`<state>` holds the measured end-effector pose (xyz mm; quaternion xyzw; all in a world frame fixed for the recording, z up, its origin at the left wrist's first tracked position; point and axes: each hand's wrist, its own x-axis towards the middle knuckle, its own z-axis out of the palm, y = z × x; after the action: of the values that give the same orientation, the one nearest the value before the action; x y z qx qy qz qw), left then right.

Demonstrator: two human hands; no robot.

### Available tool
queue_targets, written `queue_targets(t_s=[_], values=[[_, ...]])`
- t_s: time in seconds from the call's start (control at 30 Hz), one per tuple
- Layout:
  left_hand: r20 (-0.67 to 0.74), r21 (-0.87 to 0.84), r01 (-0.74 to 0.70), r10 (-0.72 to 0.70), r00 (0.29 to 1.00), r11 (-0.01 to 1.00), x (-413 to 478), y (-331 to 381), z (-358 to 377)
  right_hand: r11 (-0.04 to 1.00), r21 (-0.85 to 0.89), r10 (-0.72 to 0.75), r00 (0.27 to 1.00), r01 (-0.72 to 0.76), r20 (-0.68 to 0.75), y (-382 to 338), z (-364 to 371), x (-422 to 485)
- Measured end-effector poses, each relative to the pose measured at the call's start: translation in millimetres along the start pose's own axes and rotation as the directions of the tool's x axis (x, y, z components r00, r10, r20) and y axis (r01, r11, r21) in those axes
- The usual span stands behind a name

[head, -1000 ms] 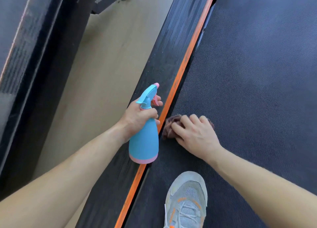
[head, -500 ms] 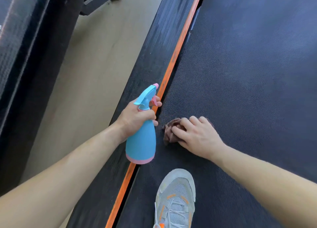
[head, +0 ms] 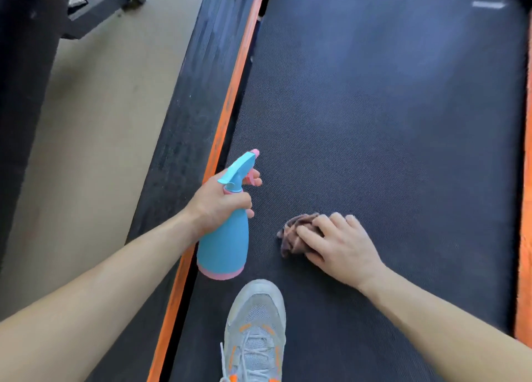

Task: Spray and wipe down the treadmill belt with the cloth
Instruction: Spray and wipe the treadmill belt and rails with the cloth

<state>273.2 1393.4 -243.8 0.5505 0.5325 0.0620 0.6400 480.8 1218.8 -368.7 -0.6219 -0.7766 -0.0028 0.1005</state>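
Atop cloth (head: 293, 233), right hand (head: 339, 249) palm-down

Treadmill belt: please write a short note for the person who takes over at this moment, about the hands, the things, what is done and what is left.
Left hand grips the spray bottle at its neck, a finger at the trigger, nozzle pointing forward.
Right hand holds the bunched cloth down on the treadmill belt.
Done: cannot tell; no wet patch shows.
Left: spray and wipe the belt ahead; a shoe stands on its near end.
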Motion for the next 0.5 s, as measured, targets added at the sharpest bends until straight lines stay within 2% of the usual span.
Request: queue_targets(t_s=[0.07, 0.13, 0.2, 0.27, 0.3, 0.4, 0.43, 0.47, 0.5], values=[[0.040, 0.019, -0.010, 0.009, 0.999, 1.000, 5.9, 7.1, 15.3, 0.984, -0.040, 0.172, 0.984, -0.174, -0.040, 34.9, 1.5, 17.6], [0.089, 0.056, -0.022, 0.017, 0.996, 0.998, 10.8, 13.4, 29.3, 0.896, -0.065, 0.432, 0.896, -0.439, -0.103, 63.5, 0.8, 44.4], [0.118, 0.092, -0.021, 0.010, 0.993, 0.996, 14.6, 19.0, 41.6, 0.819, -0.045, 0.563, 0.816, -0.572, -0.131, 69.2, -0.9, 53.4], [0.127, 0.136, -0.011, -0.007, 0.992, 0.991, 17.3, 26.6, 53.8, 0.798, -0.030, 0.590, 0.791, -0.602, -0.160, 49.6, -2.5, 32.1], [0.132, 0.155, -0.008, -0.013, 0.991, 0.988, 18.6, 30.3, 60.3, 0.813, -0.025, 0.570, 0.804, -0.582, -0.170, 34.0, -3.7, 11.0], [0.171, 0.212, 0.000, -0.037, 0.985, 0.977, 24.5, 39.8, 86.7, 0.923, -0.021, 0.381, 0.918, -0.385, -0.108, 7.8, -11.2, -63.4], [0.193, 0.228, -0.005, -0.040, 0.980, 0.974, 26.0, 42.7, 97.5, 0.936, -0.040, 0.346, 0.934, -0.350, -0.087, 13.1, -13.4, -84.1], [0.218, 0.241, -0.017, -0.038, 0.975, 0.970, 28.1, 45.5, 109.0, 0.917, -0.067, 0.386, 0.918, -0.392, -0.086, 23.2, -15.7, -100.7], [0.240, 0.253, -0.030, -0.033, 0.970, 0.967, 29.8, 48.6, 120.1, 0.855, -0.091, 0.502, 0.859, -0.510, -0.101, 34.4, -17.6, -114.2]])
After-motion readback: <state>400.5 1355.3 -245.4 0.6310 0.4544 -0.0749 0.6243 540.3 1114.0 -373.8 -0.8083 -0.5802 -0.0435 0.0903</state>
